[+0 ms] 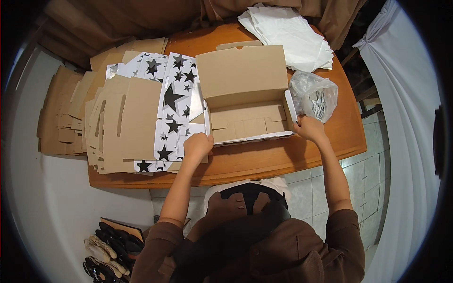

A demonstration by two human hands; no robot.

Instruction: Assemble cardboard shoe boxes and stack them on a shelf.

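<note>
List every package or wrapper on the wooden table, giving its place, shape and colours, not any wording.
Open brown cardboard box, table centre, white star-printed outside, both hands at its front corners.
Flat star-printed box blanks, left of it, white with black stars.
Clear plastic bag, right, crumpled, holding small silvery pieces.

Head camera, looking straight down from above.
A single wide fisheye view from the person's head faces down onto a wooden table (302, 155), close enough that both forearms rise from the lower edge. Edges curve toward the dark round rim; the floor (363, 174) shows beside the table, the person's lap below.
</note>
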